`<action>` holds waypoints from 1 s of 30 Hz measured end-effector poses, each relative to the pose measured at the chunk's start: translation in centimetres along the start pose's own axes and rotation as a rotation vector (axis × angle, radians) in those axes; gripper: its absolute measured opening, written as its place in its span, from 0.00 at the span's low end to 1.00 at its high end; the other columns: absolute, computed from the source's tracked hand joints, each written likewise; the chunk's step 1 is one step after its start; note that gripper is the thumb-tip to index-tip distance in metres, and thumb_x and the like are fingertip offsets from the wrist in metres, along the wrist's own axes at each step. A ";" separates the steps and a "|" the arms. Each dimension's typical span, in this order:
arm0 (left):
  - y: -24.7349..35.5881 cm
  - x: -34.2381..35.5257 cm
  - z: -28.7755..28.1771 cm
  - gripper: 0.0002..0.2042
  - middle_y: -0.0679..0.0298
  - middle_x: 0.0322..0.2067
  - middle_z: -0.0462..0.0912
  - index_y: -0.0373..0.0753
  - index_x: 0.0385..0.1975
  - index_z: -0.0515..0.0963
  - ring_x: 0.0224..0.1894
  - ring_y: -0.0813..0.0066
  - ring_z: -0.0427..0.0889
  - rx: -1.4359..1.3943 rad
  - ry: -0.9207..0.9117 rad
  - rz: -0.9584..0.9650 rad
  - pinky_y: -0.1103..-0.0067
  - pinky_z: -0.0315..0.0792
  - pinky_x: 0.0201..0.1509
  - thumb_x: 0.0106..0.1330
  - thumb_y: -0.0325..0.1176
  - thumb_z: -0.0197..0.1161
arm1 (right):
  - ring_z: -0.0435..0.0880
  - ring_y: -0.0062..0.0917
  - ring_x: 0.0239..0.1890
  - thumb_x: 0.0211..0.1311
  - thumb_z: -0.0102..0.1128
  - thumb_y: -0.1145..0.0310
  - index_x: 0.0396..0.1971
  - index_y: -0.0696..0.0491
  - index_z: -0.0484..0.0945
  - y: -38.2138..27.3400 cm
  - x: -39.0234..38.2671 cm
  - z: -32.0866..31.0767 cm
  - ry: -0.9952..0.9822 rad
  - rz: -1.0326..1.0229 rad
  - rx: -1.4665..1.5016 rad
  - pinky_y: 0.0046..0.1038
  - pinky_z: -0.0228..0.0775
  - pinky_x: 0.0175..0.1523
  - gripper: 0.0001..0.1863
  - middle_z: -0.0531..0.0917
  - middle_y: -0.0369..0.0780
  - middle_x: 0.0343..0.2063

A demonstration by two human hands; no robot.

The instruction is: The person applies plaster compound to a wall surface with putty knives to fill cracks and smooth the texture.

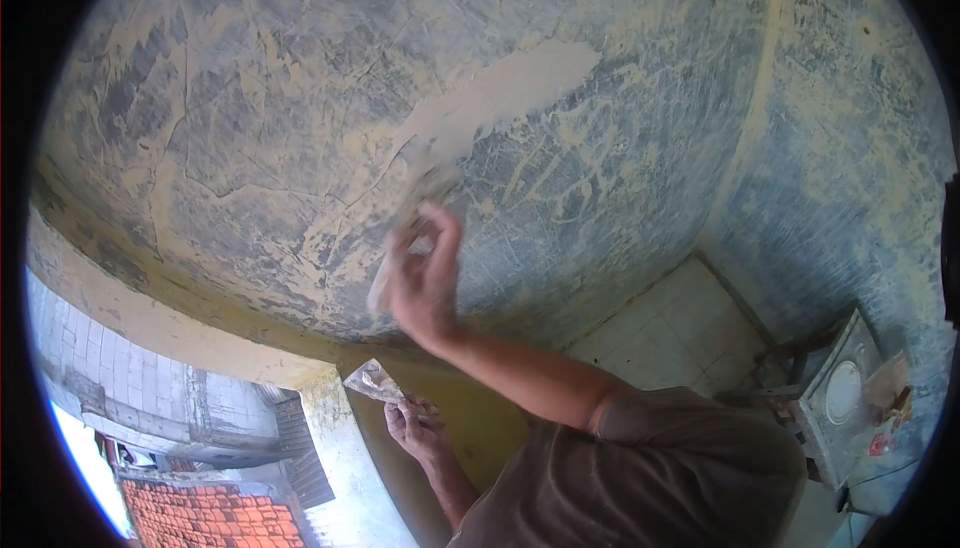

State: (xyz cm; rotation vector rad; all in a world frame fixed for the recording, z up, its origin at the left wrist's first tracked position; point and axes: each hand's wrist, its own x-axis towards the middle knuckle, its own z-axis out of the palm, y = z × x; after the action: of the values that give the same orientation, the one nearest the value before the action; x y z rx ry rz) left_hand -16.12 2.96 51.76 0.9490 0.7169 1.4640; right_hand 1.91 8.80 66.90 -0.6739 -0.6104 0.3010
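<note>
**Putty patch on wall: spreading pass under way**

Putty patch [500, 98], pale tan, sits mid-wall, running from upper right down-left to the raised hand. Wall [250, 98] is old grey-blue paint, cracked, with streaks of thin filler all over; far right it meets a corner and a second wall [860, 148].

Step, my read: filler is being skimmed over cracks. Next stroke needs a flat blade and even pressure to feather the patch edge, then likely a reload.

Right hand [425, 283] is up at the wall, fingers closed round a scraper [385, 283], blurred, blade near the patch's lower end. Left hand [415, 428], lower and nearer, grips a second scraper [372, 380] carrying filler. Hands apart.

Room: tiled floor [680, 328] low right, grey square slab [840, 398] leaning there. Low left, opening onto red roof tiles [210, 513].
</note>
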 end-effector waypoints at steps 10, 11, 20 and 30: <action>0.2 -0.6 1.4 0.05 0.67 0.27 0.73 0.41 0.40 0.70 0.22 0.81 0.72 0.090 -0.045 -0.053 0.85 0.68 0.22 0.69 0.32 0.55 | 0.73 0.19 0.35 0.68 0.55 0.69 0.61 0.54 0.49 -1.6 8.7 -2.4 0.315 -0.190 -0.424 0.22 0.72 0.32 0.28 0.67 0.40 0.37; 0.1 -0.6 1.5 0.05 0.67 0.27 0.73 0.41 0.39 0.70 0.22 0.81 0.72 0.094 -0.052 -0.051 0.85 0.68 0.22 0.69 0.33 0.56 | 0.74 0.20 0.32 0.68 0.55 0.69 0.60 0.54 0.50 -2.5 7.7 -1.7 0.249 -0.044 -0.282 0.23 0.72 0.30 0.28 0.67 0.39 0.36; 0.1 -0.4 1.3 0.05 0.67 0.28 0.73 0.41 0.39 0.70 0.23 0.81 0.72 0.119 -0.003 -0.067 0.85 0.69 0.23 0.69 0.33 0.54 | 0.80 0.21 0.23 0.70 0.52 0.69 0.59 0.52 0.51 -0.4 1.2 0.2 -0.058 0.058 -0.160 0.21 0.73 0.19 0.25 0.76 0.45 0.35; 0.1 -0.4 1.6 0.04 0.65 0.28 0.75 0.39 0.40 0.72 0.23 0.81 0.72 0.046 -0.042 -0.065 0.84 0.69 0.26 0.68 0.28 0.56 | 0.78 0.20 0.23 0.70 0.51 0.73 0.60 0.54 0.48 1.8 4.0 0.8 0.109 -0.101 -0.404 0.23 0.70 0.24 0.26 0.72 0.43 0.38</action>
State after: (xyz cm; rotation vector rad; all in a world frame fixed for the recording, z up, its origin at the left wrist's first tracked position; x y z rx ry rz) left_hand -14.75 2.42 52.52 0.9797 0.7468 1.3725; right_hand 4.48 12.31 67.92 -1.0362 -0.6042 0.0436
